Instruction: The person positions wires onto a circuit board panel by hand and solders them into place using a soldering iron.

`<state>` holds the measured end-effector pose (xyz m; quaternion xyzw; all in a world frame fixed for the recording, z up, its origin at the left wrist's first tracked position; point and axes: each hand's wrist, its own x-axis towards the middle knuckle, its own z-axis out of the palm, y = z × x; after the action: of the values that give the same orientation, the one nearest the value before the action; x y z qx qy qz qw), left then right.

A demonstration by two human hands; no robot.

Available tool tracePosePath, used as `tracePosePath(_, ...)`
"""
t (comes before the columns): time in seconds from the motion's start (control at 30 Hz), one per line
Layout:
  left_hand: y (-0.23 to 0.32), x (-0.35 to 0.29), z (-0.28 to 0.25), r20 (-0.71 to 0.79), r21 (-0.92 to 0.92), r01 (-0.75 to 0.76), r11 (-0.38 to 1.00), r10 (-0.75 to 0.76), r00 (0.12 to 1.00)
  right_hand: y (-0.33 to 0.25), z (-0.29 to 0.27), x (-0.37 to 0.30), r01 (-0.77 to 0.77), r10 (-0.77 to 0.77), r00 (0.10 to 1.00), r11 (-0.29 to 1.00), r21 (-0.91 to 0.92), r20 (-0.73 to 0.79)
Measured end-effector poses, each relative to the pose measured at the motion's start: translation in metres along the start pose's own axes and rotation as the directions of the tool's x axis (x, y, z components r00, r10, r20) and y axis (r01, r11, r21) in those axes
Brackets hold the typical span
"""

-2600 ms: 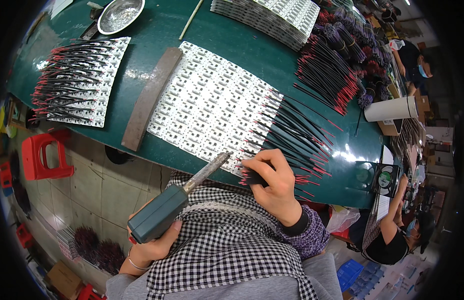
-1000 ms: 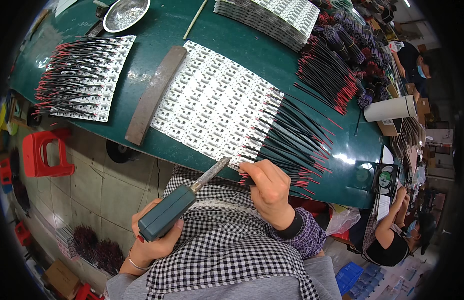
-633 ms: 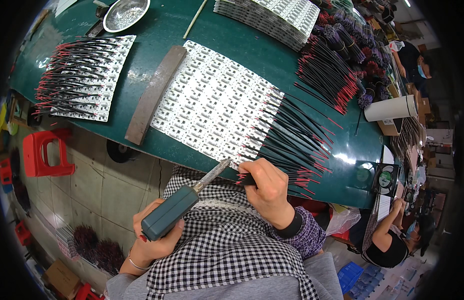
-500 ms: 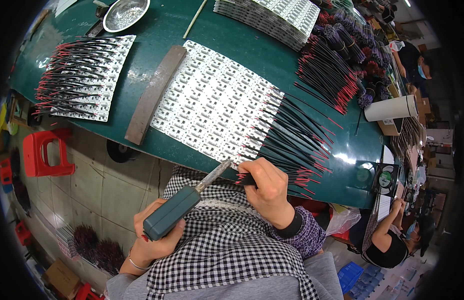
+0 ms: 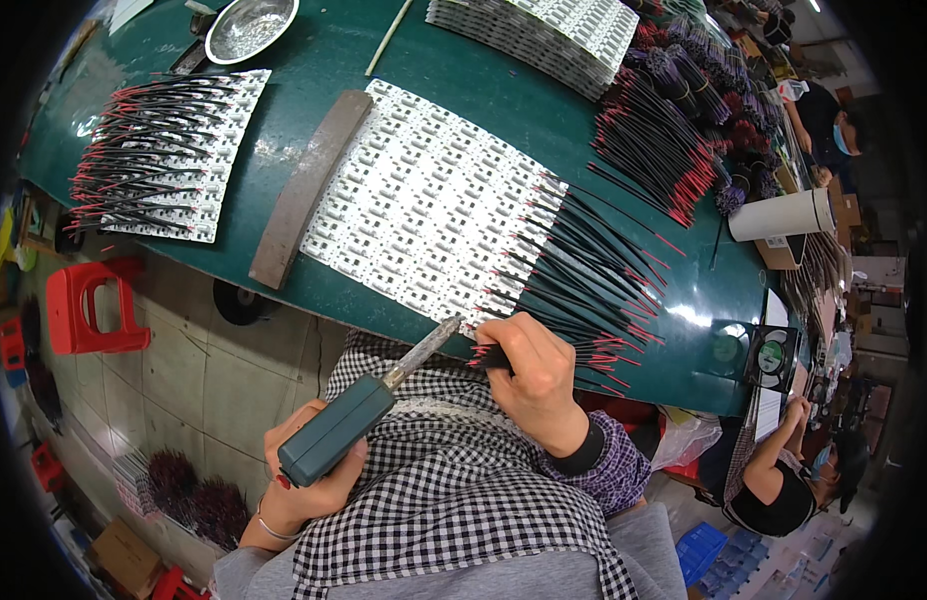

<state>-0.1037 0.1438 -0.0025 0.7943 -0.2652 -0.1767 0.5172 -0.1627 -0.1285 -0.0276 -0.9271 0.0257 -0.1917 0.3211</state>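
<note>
My left hand [image 5: 302,492] grips the dark green handle of a soldering iron [image 5: 359,418]; its metal tip points up-right to the near edge of a white panel of small circuit boards [image 5: 432,199]. My right hand [image 5: 537,375] pinches a black wire with a red end [image 5: 492,356] against that same near edge, right beside the iron's tip. A fan of black and red wires [image 5: 584,270] is attached along the panel's right side. Both hands sit at the front edge of the green table [image 5: 504,110].
A brown bar [image 5: 309,187] lies left of the panel. Another wired panel [image 5: 164,150] is at far left, a metal bowl [image 5: 250,17] behind it. Stacked panels [image 5: 554,35], wire bundles [image 5: 674,130], a white roll [image 5: 781,214]. A red stool [image 5: 84,308] stands below; another person [image 5: 784,480] sits right.
The iron's tip and my right hand have stayed at the panel's near edge, shifting only slightly; the right hand has closed a little more over the wire.
</note>
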Motion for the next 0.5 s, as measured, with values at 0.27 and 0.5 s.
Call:
tracePosePath(0.27, 0.0032, 0.0016, 0.0005, -0.018, -0.022, -0.009, 1.0, 0.008, 1.0, 0.0043, -0.0024, 0.0018, -0.007, 0.006, 1.0, 1.0, 0.025, 0.027)
tracePosePath(0.5, 0.0069, 0.0052, 0.0004, -0.02, 0.001, -0.041, 0.999, 0.041, 0.999, 0.0042, -0.0012, 0.0016, -0.007, 0.007, 1.0, 0.999, 0.033, 0.009)
